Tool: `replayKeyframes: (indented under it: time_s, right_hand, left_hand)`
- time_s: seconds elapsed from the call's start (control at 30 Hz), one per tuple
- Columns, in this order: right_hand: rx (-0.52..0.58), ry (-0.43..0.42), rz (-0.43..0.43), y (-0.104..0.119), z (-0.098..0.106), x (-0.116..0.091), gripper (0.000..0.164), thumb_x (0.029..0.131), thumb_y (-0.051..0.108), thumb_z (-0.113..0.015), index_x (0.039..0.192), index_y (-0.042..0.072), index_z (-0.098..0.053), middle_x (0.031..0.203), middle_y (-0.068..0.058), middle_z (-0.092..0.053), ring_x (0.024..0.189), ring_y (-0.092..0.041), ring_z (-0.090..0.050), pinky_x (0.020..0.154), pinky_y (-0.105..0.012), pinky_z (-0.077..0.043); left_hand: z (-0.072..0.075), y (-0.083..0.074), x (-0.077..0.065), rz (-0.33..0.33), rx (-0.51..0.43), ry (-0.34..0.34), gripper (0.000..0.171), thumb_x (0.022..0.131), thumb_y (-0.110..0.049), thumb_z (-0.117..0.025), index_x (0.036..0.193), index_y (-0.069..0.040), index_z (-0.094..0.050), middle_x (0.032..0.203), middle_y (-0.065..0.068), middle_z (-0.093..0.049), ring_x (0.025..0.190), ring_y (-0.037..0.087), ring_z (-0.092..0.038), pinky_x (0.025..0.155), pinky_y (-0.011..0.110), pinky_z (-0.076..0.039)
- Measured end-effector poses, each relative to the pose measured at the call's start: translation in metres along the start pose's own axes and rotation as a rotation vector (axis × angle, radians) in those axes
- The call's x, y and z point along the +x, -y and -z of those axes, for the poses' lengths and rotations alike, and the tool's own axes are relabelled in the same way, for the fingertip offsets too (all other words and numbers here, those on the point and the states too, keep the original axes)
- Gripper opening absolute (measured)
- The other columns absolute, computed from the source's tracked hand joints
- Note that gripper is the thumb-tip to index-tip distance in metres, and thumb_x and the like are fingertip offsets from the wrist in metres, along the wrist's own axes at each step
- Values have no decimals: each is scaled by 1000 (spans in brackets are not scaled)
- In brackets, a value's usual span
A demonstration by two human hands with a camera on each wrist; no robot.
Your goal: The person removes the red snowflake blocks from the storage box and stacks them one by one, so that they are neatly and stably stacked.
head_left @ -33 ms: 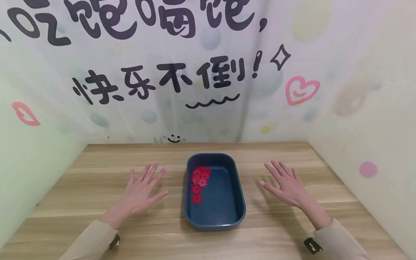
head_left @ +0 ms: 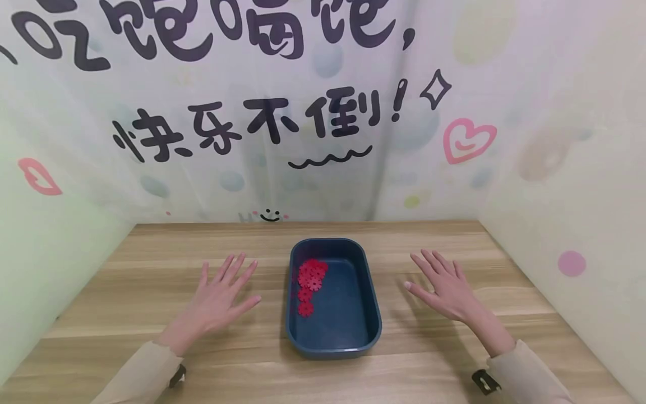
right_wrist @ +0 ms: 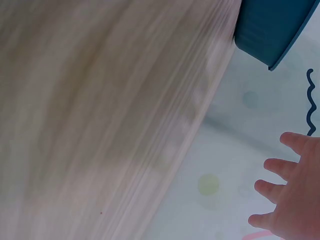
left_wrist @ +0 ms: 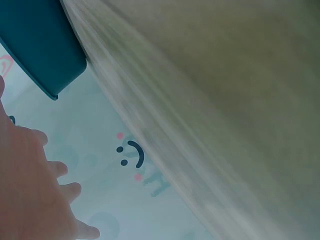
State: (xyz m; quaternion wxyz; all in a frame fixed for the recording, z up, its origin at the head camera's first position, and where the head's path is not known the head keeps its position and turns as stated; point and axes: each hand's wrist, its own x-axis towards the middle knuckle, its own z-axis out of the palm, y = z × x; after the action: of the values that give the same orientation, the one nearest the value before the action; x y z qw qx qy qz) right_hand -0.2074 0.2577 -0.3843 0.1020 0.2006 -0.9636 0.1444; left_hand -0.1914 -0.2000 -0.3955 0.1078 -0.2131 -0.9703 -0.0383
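Observation:
A dark blue rectangular tray point(head_left: 348, 314) with rounded corners stands in the middle of the table. Along its left side lie several red flower-shaped pieces point(head_left: 313, 275) with notched edges, most heaped toward the back and a couple in a row nearer the front. My left hand point(head_left: 219, 297), fingers spread and palm down, is to the left of the tray and apart from it. On the other side my right hand point(head_left: 444, 289) is likewise spread, holding nothing. Both wrist views show the tray's outer wall point(left_wrist: 42, 45) beyond the fingers; the pieces inside are hidden there.
The wood-grain table point(head_left: 227, 359) reaches back to a white printed cloth point(head_left: 323, 191) with dark lettering. Pale walls point(head_left: 570, 224) close in the left and right sides. Beige sleeves point(head_left: 527, 373) with dark straps cover both forearms.

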Motion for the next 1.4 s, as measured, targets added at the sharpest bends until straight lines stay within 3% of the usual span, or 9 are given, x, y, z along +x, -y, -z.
replayKeyframes:
  time_s: [0.2, 0.4, 0.53, 0.7, 0.83, 1.0, 1.17, 1.4]
  right_hand:
    - [4, 0, -4, 1, 2, 0, 68, 84, 50, -49, 136, 9, -33, 139, -18, -25, 127, -35, -14, 93, -60, -6]
    - [8, 7, -9, 0, 2, -1, 68, 84, 49, -49, 136, 8, -33, 139, -19, -25, 127, -36, -14, 94, -60, -5]
    - [30, -2, -6, 0, 3, -1, 67, 85, 47, -50, 136, 6, -33, 138, -20, -26, 126, -37, -16, 93, -60, -7]
    - [148, -91, 29, -2, 8, 3, 59, 87, 35, -52, 132, 1, -36, 132, -23, -34, 120, -41, -26, 91, -57, -18]
    - [323, -148, 31, -2, 14, 8, 51, 88, 26, -54, 130, 1, -39, 128, -21, -39, 116, -39, -33, 87, -55, -27]
    - [515, -178, -5, 8, 22, 18, 45, 89, 22, -54, 127, 3, -43, 124, -14, -44, 112, -31, -40, 86, -49, -34]
    - [597, -154, -54, 21, 28, 30, 42, 89, 27, -54, 124, 6, -47, 119, -10, -50, 104, -21, -48, 83, -42, -39]
    - [629, -82, -44, 35, 33, 52, 42, 88, 34, -53, 120, 8, -51, 112, -8, -54, 97, -18, -50, 80, -39, -41]
  left_hand:
    - [0, 0, -1, -8, 1, -15, 71, 85, -59, -36, 140, -15, -27, 144, 12, -14, 130, 29, -7, 94, 61, 1]
    - [1, -2, -2, -16, -29, -15, 71, 85, -59, -36, 141, -16, -25, 145, 12, -12, 130, 30, -5, 94, 58, 8]
    - [4, -5, -2, -22, -15, -10, 71, 86, -59, -35, 141, -16, -24, 145, 12, -12, 130, 29, -6, 94, 60, 2]
    - [14, -15, -2, -42, -29, 5, 71, 87, -58, -35, 141, -14, -23, 145, 10, -12, 131, 26, -6, 96, 57, -1]
    - [20, -30, -3, -98, -66, -14, 72, 87, -54, -39, 141, -10, -22, 145, 8, -14, 130, 25, -10, 98, 55, -4]
    - [23, -50, -9, -173, -46, -47, 73, 86, -56, -38, 140, -7, -25, 143, 8, -22, 128, 25, -22, 97, 53, -17]
    - [24, -68, -17, -212, -65, -17, 74, 85, -57, -41, 138, -7, -29, 142, 6, -26, 123, 25, -31, 93, 50, -28]
    - [21, -85, -26, -193, -106, 51, 74, 84, -58, -42, 138, -9, -30, 141, 4, -28, 122, 21, -33, 90, 48, -32]
